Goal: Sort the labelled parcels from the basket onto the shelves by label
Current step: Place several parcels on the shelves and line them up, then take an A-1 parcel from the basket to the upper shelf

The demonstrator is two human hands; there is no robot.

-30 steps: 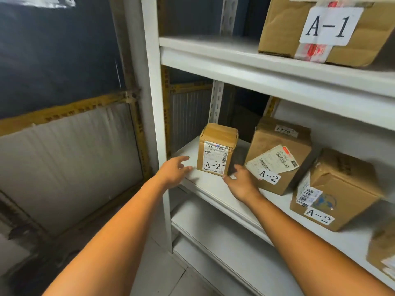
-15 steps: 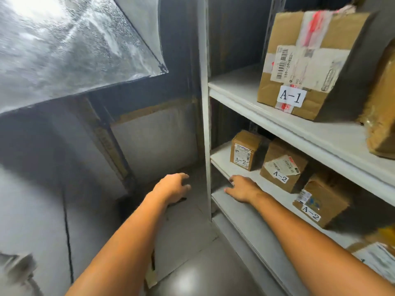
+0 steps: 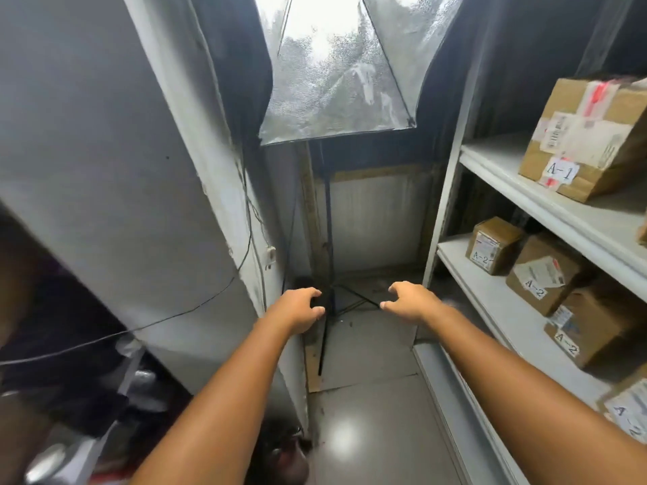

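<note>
Both of your hands hold nothing. Head view: your left hand (image 3: 300,309) hangs in mid-air at the centre of the frame, palm down, fingers loosely curled with a gap between thumb and fingertips. Your right hand (image 3: 410,302) mirrors it just to the right, likewise loosely curled and empty, apart from the left hand and touching no parcel. Down the right side of the frame runs the white shelf unit (image 3: 442,218). On its upper shelf (image 3: 525,190), at upper right, stands the A-1 parcel (image 3: 581,134), a brown carton with red-and-white tape, its label low on the front face. On the middle shelf (image 3: 490,302) below, four cartons stand in a row: the small A-2 parcel (image 3: 493,245) farthest from you, the second A-2 parcel (image 3: 542,271) just beside it, the third A-2 parcel (image 3: 591,327) nearer, and the fourth A-2 parcel (image 3: 626,411) cut off by the lower right edge. Your right hand is near the front edge of that shelf but clear of it. At top centre a silver softbox (image 3: 336,82) sits on a black light stand (image 3: 329,239), whose legs spread on the floor (image 3: 367,432) behind your hands. A grey wall (image 3: 105,134) fills the upper left, with a thin black cable (image 3: 175,318) strung across it
</note>
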